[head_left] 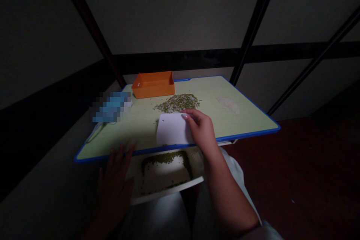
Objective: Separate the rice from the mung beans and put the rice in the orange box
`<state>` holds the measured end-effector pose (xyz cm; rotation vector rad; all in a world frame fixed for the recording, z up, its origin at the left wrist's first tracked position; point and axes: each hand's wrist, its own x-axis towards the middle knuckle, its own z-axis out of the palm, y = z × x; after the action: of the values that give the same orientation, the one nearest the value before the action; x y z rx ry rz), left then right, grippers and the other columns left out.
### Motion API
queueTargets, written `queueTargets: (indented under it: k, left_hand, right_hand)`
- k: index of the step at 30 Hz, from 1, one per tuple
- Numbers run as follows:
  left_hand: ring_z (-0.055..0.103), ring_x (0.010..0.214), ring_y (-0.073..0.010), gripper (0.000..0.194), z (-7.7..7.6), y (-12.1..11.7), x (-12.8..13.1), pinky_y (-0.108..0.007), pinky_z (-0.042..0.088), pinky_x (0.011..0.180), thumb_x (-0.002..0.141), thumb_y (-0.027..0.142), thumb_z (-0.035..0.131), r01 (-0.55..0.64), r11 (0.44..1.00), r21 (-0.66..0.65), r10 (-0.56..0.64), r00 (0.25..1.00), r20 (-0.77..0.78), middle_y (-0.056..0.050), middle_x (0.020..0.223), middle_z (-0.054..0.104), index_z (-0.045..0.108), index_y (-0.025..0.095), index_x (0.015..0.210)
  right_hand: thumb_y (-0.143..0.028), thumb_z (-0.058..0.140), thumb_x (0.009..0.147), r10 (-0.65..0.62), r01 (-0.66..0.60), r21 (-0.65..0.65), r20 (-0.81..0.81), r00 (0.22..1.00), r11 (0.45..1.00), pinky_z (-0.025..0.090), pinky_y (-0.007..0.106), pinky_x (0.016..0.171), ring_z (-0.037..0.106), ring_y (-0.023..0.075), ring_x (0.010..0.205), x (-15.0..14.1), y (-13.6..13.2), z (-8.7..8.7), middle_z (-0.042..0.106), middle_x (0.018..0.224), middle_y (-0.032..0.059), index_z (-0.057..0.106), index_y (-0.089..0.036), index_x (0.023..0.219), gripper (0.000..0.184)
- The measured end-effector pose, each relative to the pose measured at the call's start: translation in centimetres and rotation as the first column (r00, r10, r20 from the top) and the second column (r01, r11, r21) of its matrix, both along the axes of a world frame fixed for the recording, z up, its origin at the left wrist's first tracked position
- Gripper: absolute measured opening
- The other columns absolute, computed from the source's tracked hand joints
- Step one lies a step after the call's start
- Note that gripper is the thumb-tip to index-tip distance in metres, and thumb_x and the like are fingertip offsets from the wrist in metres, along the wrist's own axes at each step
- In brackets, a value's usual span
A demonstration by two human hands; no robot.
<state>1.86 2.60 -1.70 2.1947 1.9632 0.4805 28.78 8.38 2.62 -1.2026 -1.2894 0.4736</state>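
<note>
My right hand (201,125) pinches a white card (173,129) by its right side, thumb on the near face. The card stands tilted at the front edge of the small table (137,131) and has a small hole in its upper left corner. Just behind it spreads a pile of green beans mixed with white grains (180,102). My left hand (116,174) is in shadow at the table's front left edge, fingers apart and nothing visible in it. Beside that hand, below the tabletop, a pale tray or drawer (165,174) has green beans along its inner edges.
An orange open box (154,85) stands at the back left of the table. On the right lies a small heap of white grains (228,104). A blurred blue item (112,107) with a cord sits at the left edge. Dark wall panels (180,11) rise behind.
</note>
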Motion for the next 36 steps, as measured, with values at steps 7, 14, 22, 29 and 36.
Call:
queueTargets:
  k: [7,14,22,29,36]
  left_hand:
    - [0.005,0.151,-0.0234,0.056,-0.7,0.1,-0.5,-0.067,0.024,0.119,0.094,0.031,0.019,0.045,0.997,0.069,-0.045,0.999,-0.002,0.002,0.162,0.011,0.015,0.040,0.149]
    - [0.002,0.151,-0.0233,0.056,-1.0,0.2,-1.1,-0.068,0.023,0.119,0.094,0.033,0.019,0.058,0.998,0.022,-0.057,0.998,-0.026,0.002,0.163,0.008,0.010,0.042,0.149]
    - [0.012,0.151,-0.0276,0.071,-1.5,-0.2,-0.5,-0.071,0.036,0.109,0.090,0.014,0.022,0.083,0.973,0.215,-0.071,0.995,-0.064,-0.002,0.162,0.016,-0.003,0.049,0.146]
    - [0.015,0.150,-0.0270,0.076,-3.5,0.8,-1.8,-0.065,0.035,0.112,0.085,0.010,0.021,0.109,0.948,0.299,-0.093,0.993,-0.066,-0.002,0.162,0.016,-0.003,0.046,0.147]
    - [0.010,0.150,-0.0296,0.077,-2.8,0.3,-1.2,-0.071,0.037,0.108,0.082,0.008,0.019,0.014,0.974,0.228,0.009,0.995,-0.102,-0.002,0.163,0.010,0.003,0.046,0.148]
  right_hand:
    - [-0.027,0.054,0.087,0.002,-0.001,-0.019,0.035,0.999,1.000,0.051,0.033,0.086,0.071,0.0227,0.096,-0.9,-0.7,0.3,0.078,0.098,0.0057,0.074,-0.022,0.096,0.023]
    - [-0.026,0.056,0.087,0.026,-0.026,-0.013,0.008,1.000,1.000,0.051,0.030,0.085,0.070,0.0213,0.097,-1.0,-1.1,0.6,0.078,0.099,0.0050,0.074,-0.022,0.096,0.021]
    - [-0.035,0.064,0.080,-0.146,0.142,-0.036,-0.151,0.978,0.989,0.043,0.026,0.060,0.057,0.0156,0.065,2.6,-2.0,1.0,0.072,0.082,0.0019,0.071,-0.019,0.103,0.028]
    - [-0.054,0.067,0.070,-0.209,0.163,-0.160,-0.338,0.918,0.974,0.031,0.024,0.050,0.042,0.0121,0.056,6.2,-2.4,0.7,0.049,0.056,-0.0042,0.057,-0.018,0.066,0.038]
    - [-0.057,0.068,0.068,-0.037,-0.051,-0.194,-0.425,0.904,0.980,0.030,0.023,0.050,0.039,0.0109,0.056,6.1,-1.7,0.0,0.049,0.058,-0.0040,0.059,-0.017,0.067,0.042]
